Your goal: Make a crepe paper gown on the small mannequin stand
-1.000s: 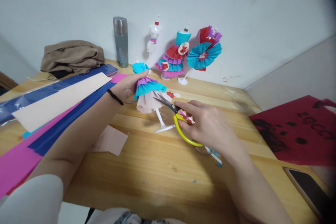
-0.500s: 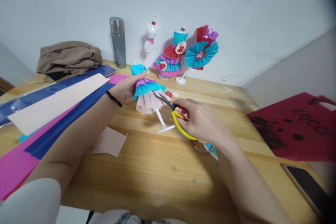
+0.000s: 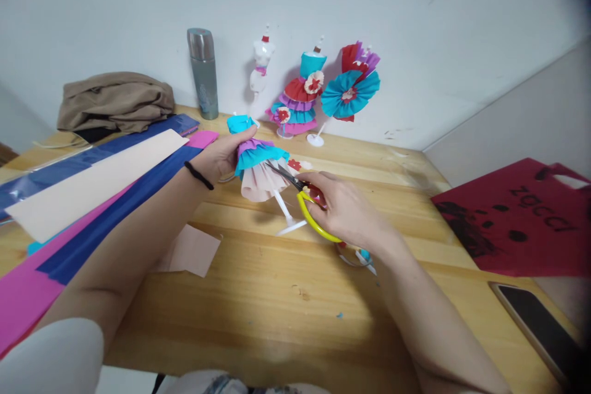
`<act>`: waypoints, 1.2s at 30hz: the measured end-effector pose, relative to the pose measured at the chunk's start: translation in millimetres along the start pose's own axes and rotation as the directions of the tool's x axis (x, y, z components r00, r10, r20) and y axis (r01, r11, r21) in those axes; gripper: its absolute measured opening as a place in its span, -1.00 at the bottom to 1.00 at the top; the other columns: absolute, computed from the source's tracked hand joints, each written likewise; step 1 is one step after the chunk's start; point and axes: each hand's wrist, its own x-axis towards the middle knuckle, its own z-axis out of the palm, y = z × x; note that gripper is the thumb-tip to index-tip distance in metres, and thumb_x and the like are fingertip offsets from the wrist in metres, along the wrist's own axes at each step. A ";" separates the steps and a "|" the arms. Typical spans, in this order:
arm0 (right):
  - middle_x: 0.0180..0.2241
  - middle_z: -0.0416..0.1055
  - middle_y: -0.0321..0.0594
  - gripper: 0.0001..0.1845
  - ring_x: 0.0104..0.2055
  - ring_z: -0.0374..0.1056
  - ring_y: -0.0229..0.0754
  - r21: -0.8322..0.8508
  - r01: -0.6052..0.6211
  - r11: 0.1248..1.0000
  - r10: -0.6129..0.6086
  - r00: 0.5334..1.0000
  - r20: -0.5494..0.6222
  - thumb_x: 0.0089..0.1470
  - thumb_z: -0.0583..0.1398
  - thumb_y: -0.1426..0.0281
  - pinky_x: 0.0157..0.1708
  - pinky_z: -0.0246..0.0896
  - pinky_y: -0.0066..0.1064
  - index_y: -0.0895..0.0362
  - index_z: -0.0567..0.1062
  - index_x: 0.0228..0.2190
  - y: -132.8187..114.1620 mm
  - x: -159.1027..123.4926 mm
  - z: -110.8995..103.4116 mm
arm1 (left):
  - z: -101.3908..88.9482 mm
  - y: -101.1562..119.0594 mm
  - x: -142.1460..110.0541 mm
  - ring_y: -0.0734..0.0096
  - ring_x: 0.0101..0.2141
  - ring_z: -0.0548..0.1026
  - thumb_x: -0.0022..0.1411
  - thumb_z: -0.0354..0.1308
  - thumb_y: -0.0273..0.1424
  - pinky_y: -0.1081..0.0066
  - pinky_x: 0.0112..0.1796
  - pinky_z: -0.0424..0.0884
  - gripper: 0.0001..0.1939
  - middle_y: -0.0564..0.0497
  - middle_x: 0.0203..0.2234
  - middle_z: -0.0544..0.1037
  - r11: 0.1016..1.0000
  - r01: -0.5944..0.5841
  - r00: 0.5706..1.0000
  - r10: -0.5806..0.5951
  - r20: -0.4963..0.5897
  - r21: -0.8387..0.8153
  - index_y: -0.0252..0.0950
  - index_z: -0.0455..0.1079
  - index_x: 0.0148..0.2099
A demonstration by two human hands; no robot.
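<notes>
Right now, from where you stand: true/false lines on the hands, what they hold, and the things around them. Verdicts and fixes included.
1. The right hand holds yellow-handled scissors. True.
2. The left hand is empty. False: the left hand grips the front dress form.
3. The flask stands to the right of the brown cloth. True.
4. The front dress form's lowest tier is dark blue. False: the lowest tier is pale pink.
5. The phone lies nearer the person than the red bag. True.
</notes>
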 end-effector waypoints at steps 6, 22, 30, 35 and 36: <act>-0.28 0.45 -0.06 -0.42 -0.38 0.33 -0.12 0.031 0.016 0.999 -0.016 1.000 -0.014 0.08 0.05 0.37 -0.36 0.13 -0.33 0.24 0.41 0.13 3.3 0.8 4.4 | 3.0 2.2 -2.2 0.02 -0.07 0.56 0.44 -0.03 -0.32 0.01 0.03 0.40 -0.69 -0.15 -0.40 0.66 0.998 0.055 0.998 -0.055 -0.037 0.004 -0.36 0.50 -0.16; -0.46 0.43 -0.20 -0.50 -0.50 0.28 -0.19 0.010 0.056 0.998 -0.055 0.995 -0.085 0.08 0.07 0.38 -0.45 0.05 -0.39 0.18 0.50 0.04 0.1 1.5 5.4 | 5.2 2.4 -2.1 0.09 -0.09 0.58 0.42 0.00 -0.30 0.11 0.02 0.46 -0.70 -0.15 -0.38 0.66 0.997 0.074 0.996 -0.073 -0.049 0.013 -0.37 0.49 -0.18; -0.48 0.48 -0.22 -0.68 -0.50 0.32 -0.20 0.001 0.048 0.999 -0.047 0.994 -0.102 0.08 0.08 0.41 -0.46 0.03 -0.40 0.12 0.57 -0.18 2.9 1.3 7.0 | 3.8 1.8 -1.6 0.07 -0.05 0.56 0.39 0.08 -0.35 0.09 0.05 0.43 -0.77 -0.16 -0.35 0.67 0.999 0.029 0.998 -0.030 -0.049 -0.015 -0.34 0.47 -0.28; -0.47 0.47 -0.19 -0.66 -0.47 0.34 -0.14 -0.029 0.045 0.999 -0.048 0.996 -0.080 0.01 0.10 0.43 -0.47 0.03 -0.38 0.15 0.54 -0.17 0.6 0.8 4.8 | 4.3 3.3 -3.6 0.00 -0.08 0.58 0.41 0.03 -0.33 0.01 0.04 0.42 -0.73 -0.19 -0.37 0.67 0.998 0.067 0.997 -0.067 -0.027 -0.006 -0.40 0.49 -0.17; -0.45 0.48 -0.18 -0.65 -0.46 0.34 -0.13 -0.040 0.047 0.998 -0.050 0.996 -0.078 0.01 0.10 0.43 -0.47 0.03 -0.38 0.14 0.54 -0.16 0.2 0.7 4.4 | 4.5 3.4 -4.0 -0.01 -0.09 0.58 0.41 0.03 -0.33 0.01 0.04 0.42 -0.72 -0.20 -0.37 0.67 0.997 0.071 0.997 -0.071 -0.023 0.003 -0.41 0.49 -0.15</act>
